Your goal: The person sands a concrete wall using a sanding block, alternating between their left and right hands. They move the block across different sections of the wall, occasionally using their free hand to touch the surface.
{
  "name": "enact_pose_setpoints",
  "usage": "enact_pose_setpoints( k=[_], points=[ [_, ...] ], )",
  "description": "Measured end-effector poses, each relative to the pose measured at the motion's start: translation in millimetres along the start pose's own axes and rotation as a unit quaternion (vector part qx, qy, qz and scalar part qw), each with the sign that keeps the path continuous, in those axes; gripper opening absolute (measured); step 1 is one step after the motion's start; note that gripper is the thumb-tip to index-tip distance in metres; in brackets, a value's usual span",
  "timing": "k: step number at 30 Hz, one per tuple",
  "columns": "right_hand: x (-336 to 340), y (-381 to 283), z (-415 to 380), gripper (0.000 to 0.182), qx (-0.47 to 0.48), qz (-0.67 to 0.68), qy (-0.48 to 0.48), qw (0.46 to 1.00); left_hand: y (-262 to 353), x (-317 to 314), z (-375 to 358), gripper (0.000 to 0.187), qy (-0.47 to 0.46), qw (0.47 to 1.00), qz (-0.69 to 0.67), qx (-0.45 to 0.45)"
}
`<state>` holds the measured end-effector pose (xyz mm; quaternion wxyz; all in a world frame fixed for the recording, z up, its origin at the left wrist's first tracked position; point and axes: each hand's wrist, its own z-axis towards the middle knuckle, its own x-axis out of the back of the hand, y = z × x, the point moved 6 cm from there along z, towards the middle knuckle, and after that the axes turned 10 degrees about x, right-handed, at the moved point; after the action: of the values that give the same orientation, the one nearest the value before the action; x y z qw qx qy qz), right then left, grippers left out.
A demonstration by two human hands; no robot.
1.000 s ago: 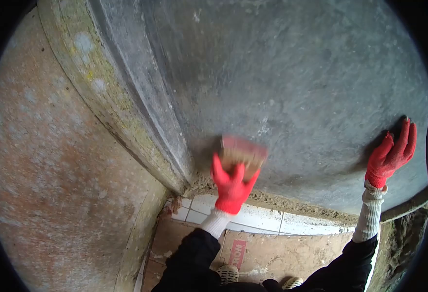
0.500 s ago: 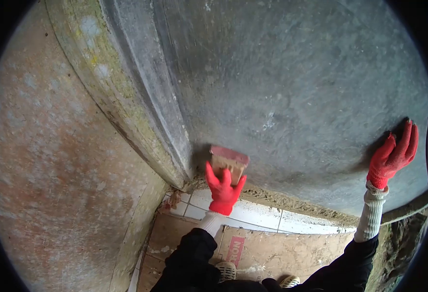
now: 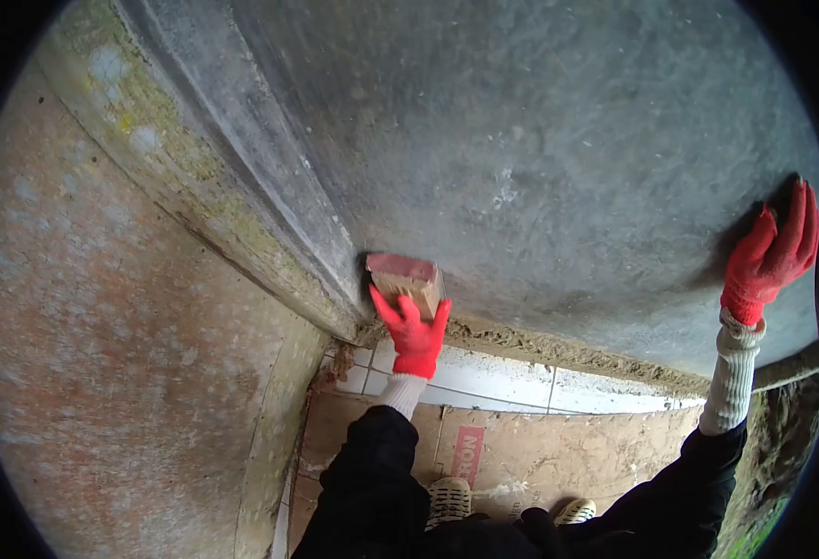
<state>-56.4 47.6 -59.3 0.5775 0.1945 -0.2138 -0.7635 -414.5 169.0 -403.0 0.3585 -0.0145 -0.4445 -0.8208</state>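
Head view, left to right: rust-stained wall panel [image 3: 121,317] fills the left side, then a mossy vertical pillar edge [image 3: 195,177] running down to the corner, then the grey plastered wall [image 3: 540,140]. Left hand [image 3: 412,334], red glove, grips a wooden float block [image 3: 405,279] with the fingers wrapped up over its lower edge and shut on it; block face sits flat against the plaster, just beside the pillar corner and just above the rough unfinished mortar strip [image 3: 559,349] at the wall's base. Below that strip: white tiles [image 3: 484,384], then a cardboard sheet [image 3: 540,461] on the floor, with the person's shoes [image 3: 448,499] on it. Right hand [image 3: 771,256], also red-gloved, is well apart at the far right, fingers spread open, palm flat on the plaster, holding nothing; reads as a brace. My read on the step: floating/rubbing the wet plaster, working the bottom corner where wall meets pillar. Plaster above looks mostly even, with a few light scuffs near centre; the bottom edge looks ragged. Next move probably calls for keeping the block flat with even pressure and sweeping along the base line toward the right, without digging a corner of the block into the soft surface or dragging crumbs from the mortar strip up into the finished face.
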Motion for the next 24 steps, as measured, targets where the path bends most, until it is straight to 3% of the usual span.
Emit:
enact_pose_setpoints(
  k=[3,4,5,6,8,11,14,16,17,19,21,22,24],
  points=[
    [0,0,0,0.039,-0.008,0.012,0.003,1.000,26,8,13,0.090,0.022,0.998,-0.057,0.001],
    [1,-3,2,0.039,-0.015,0.012,0.006,1.000,45,15,34,0.098,0.011,0.992,-0.116,0.059],
    [-1,-2,2,0.039,-0.011,0.013,-0.001,1.000,73,28,62,0.093,0.027,0.975,-0.209,0.077],
    [-1,-2,1,0.039,-0.006,0.009,0.007,1.000,111,43,88,0.083,0.096,0.987,-0.013,-0.127],
    [-2,2,-3,0.039,-0.002,0.007,0.012,1.000,158,67,132,0.076,0.111,0.982,0.032,-0.150],
    [0,-1,-2,0.039,0.012,-0.017,0.015,1.000,148,62,129,0.076,0.128,0.980,0.011,-0.151],
    [0,-1,3,0.040,0.001,0.011,0.019,1.000,73,28,68,0.079,0.116,0.980,-0.039,-0.156],
    [1,-1,4,0.040,-0.008,0.020,0.016,1.000,16,-3,14,0.097,0.028,0.997,-0.063,-0.024],
    [1,-2,5,0.040,-0.012,0.033,0.016,0.999,17,0,7,0.097,0.023,0.997,-0.065,-0.027],
    [3,-4,7,0.041,-0.017,0.038,0.020,0.999,18,-1,6,0.105,-0.013,0.989,-0.132,0.063],
    [2,-6,7,0.041,0.003,0.025,0.022,0.999,40,12,32,0.103,0.012,0.996,-0.085,0.022],
    [2,-5,7,0.040,0.012,0.019,0.025,0.999,86,31,58,0.094,0.073,0.987,-0.025,-0.143],
    [0,2,4,0.039,0.023,0.023,0.019,0.999,138,54,108,0.087,0.087,0.982,0.002,-0.168]
  ],
)
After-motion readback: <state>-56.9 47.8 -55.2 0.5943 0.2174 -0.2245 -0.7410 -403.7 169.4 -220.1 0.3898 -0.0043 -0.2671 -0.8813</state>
